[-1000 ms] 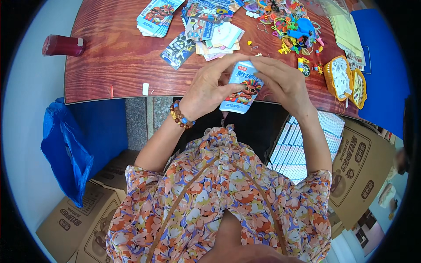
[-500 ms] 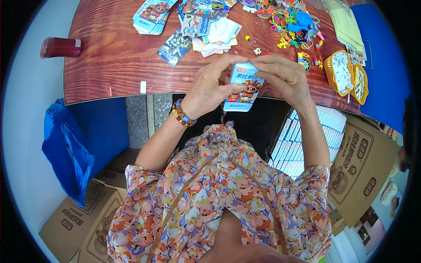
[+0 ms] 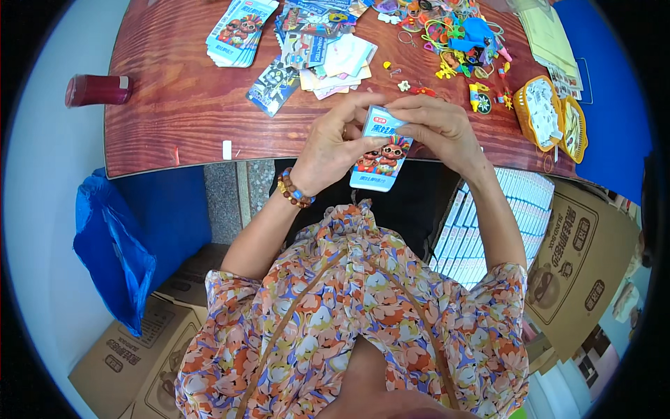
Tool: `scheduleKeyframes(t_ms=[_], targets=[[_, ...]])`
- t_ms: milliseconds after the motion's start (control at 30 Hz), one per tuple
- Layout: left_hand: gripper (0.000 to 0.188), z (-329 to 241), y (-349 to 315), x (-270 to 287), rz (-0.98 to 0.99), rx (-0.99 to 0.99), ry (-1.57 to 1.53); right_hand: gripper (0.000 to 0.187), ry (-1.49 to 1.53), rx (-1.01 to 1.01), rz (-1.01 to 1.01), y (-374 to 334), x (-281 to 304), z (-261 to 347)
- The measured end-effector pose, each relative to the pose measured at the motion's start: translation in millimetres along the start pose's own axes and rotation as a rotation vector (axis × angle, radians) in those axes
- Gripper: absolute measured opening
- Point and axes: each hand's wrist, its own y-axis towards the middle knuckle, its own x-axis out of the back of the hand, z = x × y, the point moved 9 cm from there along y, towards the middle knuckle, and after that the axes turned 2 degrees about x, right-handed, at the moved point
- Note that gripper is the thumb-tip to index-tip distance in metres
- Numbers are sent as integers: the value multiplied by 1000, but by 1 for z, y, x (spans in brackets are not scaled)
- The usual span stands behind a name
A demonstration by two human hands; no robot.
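Note:
Between my two hands is a small blue and white flat box with colourful cartoon figures on its front, held tilted just past the table's near edge. My left hand is closed on its left side, thumb across the front. My right hand pinches its upper right part, the thumb over the front and the fingers at the top edge. Beyond my hands lie a heap of printed cards and a fanned stack of similar blue flat boxes.
Small colourful toys are piled at the far right of the wooden table. An open yellow basket sits near the right edge, a dark red jar at the left. Below are a blue bag, cartons and rows of white boxes.
The box has come slightly lower and nearer to me and tilts a little more. My right hand has slid left across its top, its thumb now covering part of the upper front.

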Motion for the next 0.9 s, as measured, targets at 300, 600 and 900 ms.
scheduleKeyframes(t_ms=[300, 600, 900], targets=[[45, 11, 2, 7, -64, 66, 47, 27, 4, 51, -28, 10, -5, -5], [46, 13, 2, 11, -71, 4, 28, 28, -15, -155, -61, -6, 1, -13], [53, 1, 7, 10, -13, 3, 80, 25, 148, -256, -76, 1, -2, -15]])
